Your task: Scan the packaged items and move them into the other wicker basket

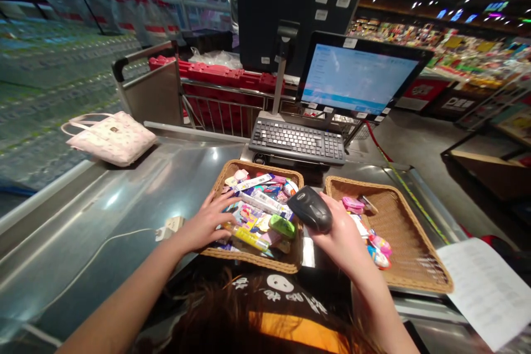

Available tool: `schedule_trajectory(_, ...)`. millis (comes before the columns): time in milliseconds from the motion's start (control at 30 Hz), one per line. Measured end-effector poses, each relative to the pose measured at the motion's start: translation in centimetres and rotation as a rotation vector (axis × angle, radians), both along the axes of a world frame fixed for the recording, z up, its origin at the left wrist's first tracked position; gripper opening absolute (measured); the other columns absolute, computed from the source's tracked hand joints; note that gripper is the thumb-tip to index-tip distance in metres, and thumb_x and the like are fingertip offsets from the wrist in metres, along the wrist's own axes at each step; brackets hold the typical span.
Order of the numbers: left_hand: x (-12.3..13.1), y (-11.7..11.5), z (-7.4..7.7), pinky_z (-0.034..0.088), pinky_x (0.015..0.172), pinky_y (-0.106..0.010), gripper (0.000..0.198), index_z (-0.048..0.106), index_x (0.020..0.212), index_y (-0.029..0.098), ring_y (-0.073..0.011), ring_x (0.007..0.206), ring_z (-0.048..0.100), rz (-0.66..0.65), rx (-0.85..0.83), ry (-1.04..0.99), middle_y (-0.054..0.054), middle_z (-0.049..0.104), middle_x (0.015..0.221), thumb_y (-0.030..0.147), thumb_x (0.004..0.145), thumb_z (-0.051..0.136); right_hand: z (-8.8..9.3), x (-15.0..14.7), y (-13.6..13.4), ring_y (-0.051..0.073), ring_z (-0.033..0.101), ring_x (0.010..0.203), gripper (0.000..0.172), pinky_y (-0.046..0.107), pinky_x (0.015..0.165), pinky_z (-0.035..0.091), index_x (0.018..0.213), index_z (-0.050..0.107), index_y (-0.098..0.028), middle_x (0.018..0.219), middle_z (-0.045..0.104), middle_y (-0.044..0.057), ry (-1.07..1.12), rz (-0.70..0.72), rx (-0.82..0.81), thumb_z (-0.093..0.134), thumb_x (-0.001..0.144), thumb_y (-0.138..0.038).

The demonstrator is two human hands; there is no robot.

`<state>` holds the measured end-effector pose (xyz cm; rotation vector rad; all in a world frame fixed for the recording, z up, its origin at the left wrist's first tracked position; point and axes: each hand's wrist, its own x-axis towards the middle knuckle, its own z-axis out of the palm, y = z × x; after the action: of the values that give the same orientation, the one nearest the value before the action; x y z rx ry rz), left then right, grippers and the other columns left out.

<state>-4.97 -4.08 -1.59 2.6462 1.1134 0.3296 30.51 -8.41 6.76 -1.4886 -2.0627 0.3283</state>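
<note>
My right hand [341, 232] is closed round a black handheld barcode scanner [310, 209], its head pointing left over the edge of a wicker basket [262, 266]. That basket holds a jumble of small packaged goods. Over its left side reaches my left hand [212, 220], fingers spread, the fingertips at the near end of a yellow tube-shaped item [249, 238]; whether they touch it I cannot tell. Beside the tube lie a green packet [282, 226] and long white-and-blue boxes [265, 202]. A second wicker basket [410, 254], right of my right hand, holds a few pink and white items [379, 246].
Behind the baskets stand a keyboard [297, 139] and a lit screen [360, 78]. A pale handbag [116, 138] rests on the metal counter [178, 163] at left, near a white power socket with a cord [171, 227]. Printed paper [489, 287] lies at right.
</note>
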Motion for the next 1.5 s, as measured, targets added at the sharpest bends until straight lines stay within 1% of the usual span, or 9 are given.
schedule_trajectory(300,-0.1,-1.4,-1.1,0.015,0.116,-0.067,0.015,0.072,0.091,0.025,-0.0352,0.146,0.032,0.101,-0.014,0.065,-0.009,0.046,0.153,0.037,0.082,0.072,0.4,-1.2,-1.4,0.033,0.053,0.130,0.032,0.067,0.117,0.023,0.101,0.067,-0.023,0.119,0.068,0.009,-0.026,0.246,-0.264,0.061,0.070,-0.013)
schedule_trajectory(533,2.9,-0.9,1.2,0.014,0.118,-0.066,0.019,0.072,0.090,0.024,-0.0324,0.141,0.040,0.123,0.139,0.006,-0.008,0.059,0.140,0.037,0.093,0.058,-0.1,-0.7,-2.2,0.029,0.057,0.125,0.039,0.064,0.119,0.022,0.104,0.066,-0.023,0.116,0.069,0.008,0.034,0.277,-0.318,0.062,0.068,-0.011)
schedule_trajectory(633,6.3,0.5,3.0,0.016,0.118,-0.066,0.022,0.071,0.091,0.024,-0.0321,0.142,0.040,0.098,0.227,-0.070,-0.010,0.058,0.141,0.038,0.095,0.055,-0.2,1.2,-2.6,0.030,0.055,0.128,0.040,0.061,0.117,0.028,0.107,0.066,-0.023,0.123,0.067,0.009,0.043,0.233,-0.296,0.064,0.068,-0.013)
schedule_trajectory(767,13.2,2.5,5.1,0.016,0.117,-0.068,0.020,0.069,0.096,0.023,-0.0327,0.145,0.035,-0.036,0.231,-0.128,-0.011,0.052,0.147,0.036,0.095,0.055,0.4,5.2,-3.5,0.027,0.059,0.124,0.041,0.047,0.109,0.045,0.114,0.063,-0.023,0.125,0.067,0.009,0.094,0.130,-0.222,0.064,0.074,-0.016)
schedule_trajectory(900,21.4,4.5,5.5,0.019,0.117,-0.067,0.017,0.069,0.098,0.022,-0.0325,0.146,0.034,-0.219,0.179,-0.128,-0.011,0.051,0.148,0.035,0.092,0.061,0.7,10.8,-4.8,0.030,0.059,0.124,0.057,0.047,0.105,0.047,0.129,0.056,-0.022,0.132,0.064,0.011,0.095,-0.109,-0.112,0.067,0.073,-0.020)
schedule_trajectory(1067,31.3,7.7,3.1,0.019,0.117,-0.066,0.019,0.070,0.104,0.019,-0.0334,0.145,0.034,-0.424,0.146,-0.052,-0.016,0.050,0.147,0.026,0.089,0.062,0.0,17.1,-7.1,0.034,0.063,0.116,0.052,0.050,0.099,0.050,0.128,0.059,-0.020,0.125,0.067,0.012,0.050,-0.388,0.006,0.067,0.078,-0.033)
schedule_trajectory(1233,39.8,10.2,-0.4,0.017,0.116,-0.067,0.037,0.067,0.120,0.025,-0.0337,0.146,0.031,-0.611,0.040,0.177,-0.010,0.048,0.151,0.017,0.084,0.062,-0.8,20.7,-8.8,0.035,0.064,0.113,0.043,0.050,0.098,0.051,0.119,0.064,-0.022,0.108,0.071,0.011,0.070,-0.503,0.000,0.067,0.078,-0.033)
schedule_trajectory(1333,43.8,10.0,-3.0,0.013,0.117,-0.066,0.041,0.067,0.120,0.023,-0.0334,0.147,0.028,-0.645,0.021,0.336,-0.011,0.042,0.155,0.034,0.081,0.069,-1.0,21.9,-9.2,0.035,0.064,0.112,0.044,0.051,0.097,0.052,0.121,0.063,-0.020,0.112,0.070,0.012,0.093,-0.540,-0.040,0.066,0.079,-0.033)
schedule_trajectory(1500,47.7,8.2,-8.0,0.002,0.121,-0.060,0.085,0.059,0.133,0.008,-0.0406,0.146,0.025,-0.600,0.117,0.430,-0.023,0.037,0.155,0.051,0.063,0.080,-1.1,23.3,-9.1,0.034,0.065,0.110,0.050,0.051,0.094,0.053,0.128,0.060,-0.019,0.119,0.068,0.012,0.147,-0.561,-0.075,0.065,0.079,-0.029)
